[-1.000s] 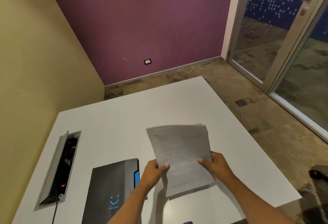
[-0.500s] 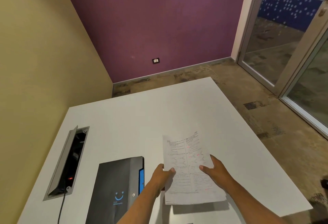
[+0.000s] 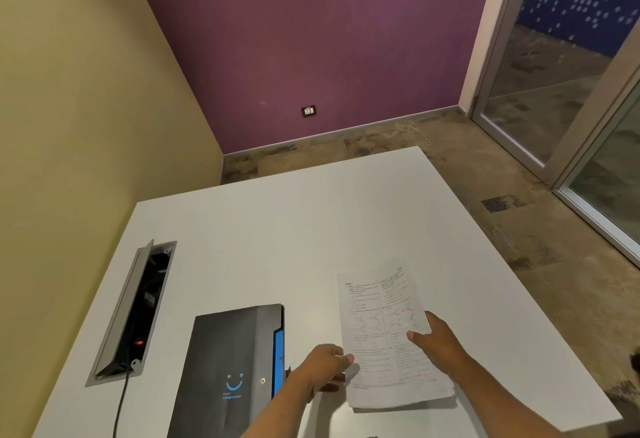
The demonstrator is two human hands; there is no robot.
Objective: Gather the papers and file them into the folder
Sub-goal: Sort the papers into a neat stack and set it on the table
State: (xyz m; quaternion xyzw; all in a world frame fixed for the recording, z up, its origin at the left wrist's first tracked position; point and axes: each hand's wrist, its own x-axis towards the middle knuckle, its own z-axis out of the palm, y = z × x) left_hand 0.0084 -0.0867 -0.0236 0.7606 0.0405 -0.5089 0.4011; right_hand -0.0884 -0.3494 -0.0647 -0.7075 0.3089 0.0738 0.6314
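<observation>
The left hand (image 3: 327, 366) pinched the left edge of a printed paper stack (image 3: 388, 337) while the right hand (image 3: 438, 342) gripped its right edge. The stack lay low over the white bench (image 3: 277, 236), right of a closed dark folder (image 3: 228, 368).

An office meeting room is suggested by a white table (image 3: 311, 229) with an inset cable box (image 3: 138, 309), glass doors (image 3: 554, 66) and a carpeted floor (image 3: 519, 229).
</observation>
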